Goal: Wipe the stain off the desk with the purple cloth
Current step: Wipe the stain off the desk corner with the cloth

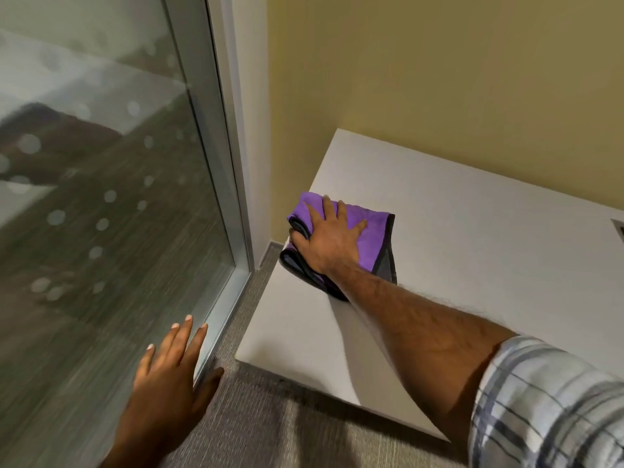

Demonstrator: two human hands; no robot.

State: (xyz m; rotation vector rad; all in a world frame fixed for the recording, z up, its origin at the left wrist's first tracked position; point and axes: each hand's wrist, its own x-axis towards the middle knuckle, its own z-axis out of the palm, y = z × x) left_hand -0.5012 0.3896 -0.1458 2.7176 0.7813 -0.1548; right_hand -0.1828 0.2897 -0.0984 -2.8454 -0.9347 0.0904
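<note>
A folded purple cloth (371,228) with a dark grey edge lies at the left edge of the white desk (472,251). My right hand (329,239) presses flat on top of it, fingers spread toward the wall and thumb curled over the cloth's left fold. The cloth's left side hangs slightly past the desk edge. My left hand (169,369) hovers open, fingers apart, over the carpet near the glass panel, holding nothing. No stain shows on the desk; the area under the cloth is hidden.
A glass wall with a metal frame (233,197) stands to the left. A yellow wall (439,79) backs the desk. Grey carpet (270,427) lies below. A small cutout (619,228) sits at the desk's far right edge.
</note>
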